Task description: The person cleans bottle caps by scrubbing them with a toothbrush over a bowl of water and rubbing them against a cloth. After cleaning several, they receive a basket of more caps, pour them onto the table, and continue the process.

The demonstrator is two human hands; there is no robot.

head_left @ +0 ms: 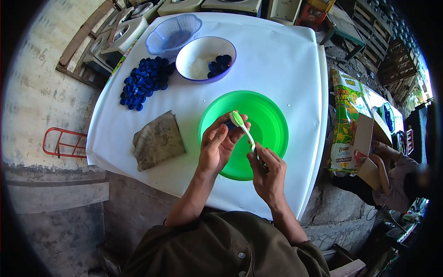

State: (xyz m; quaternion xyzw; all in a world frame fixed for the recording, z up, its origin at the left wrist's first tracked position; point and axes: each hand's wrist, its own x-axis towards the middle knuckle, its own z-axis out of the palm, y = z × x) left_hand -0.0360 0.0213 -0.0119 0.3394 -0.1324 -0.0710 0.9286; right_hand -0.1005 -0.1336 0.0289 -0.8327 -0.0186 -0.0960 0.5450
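Note:
My left hand [218, 146] is closed around a dark blue bottle cap [229, 125], mostly hidden by the fingers. In my right hand [269, 174] is the handle of a green and white toothbrush [247, 133], its bristles against or very near the cap. Both hands are over the near left part of a green basin [272, 134]. Beyond it stands a white bowl with a purple outside [194, 57], holding several blue caps [219, 66] and a whitish substance. A heap of blue caps [144, 83] lies left of that bowl.
A grey-brown cloth [159, 141] lies left of the basin on the white-covered table [302, 69]. At the back is a pale blue plastic basket [173, 34]. To the right, another person [392, 177] sits by a cardboard box [367, 138]. A red metal frame [64, 143] stands left.

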